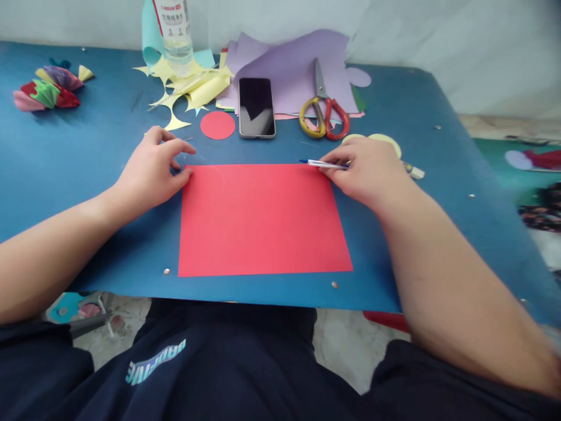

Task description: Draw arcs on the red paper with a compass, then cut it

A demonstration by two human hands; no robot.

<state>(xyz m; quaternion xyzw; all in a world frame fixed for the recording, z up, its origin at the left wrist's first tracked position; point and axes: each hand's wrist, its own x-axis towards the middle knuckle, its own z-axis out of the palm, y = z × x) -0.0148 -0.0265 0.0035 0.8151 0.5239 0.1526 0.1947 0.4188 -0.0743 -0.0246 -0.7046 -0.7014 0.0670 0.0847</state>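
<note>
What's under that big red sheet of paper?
The blue table shows all around the red sheet; anything lying directly beneath it is covered, so that can't be seen.

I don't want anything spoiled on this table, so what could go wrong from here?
The pen in the right hand lies at the far edge of the red sheet, so it might leave a stray mark; I can't tell whether it is capped.
The bottle stands among yellow scraps, so a tug on them could tip it.
The scissors lie partly on the purple paper; pulling that might drag them along.
</note>
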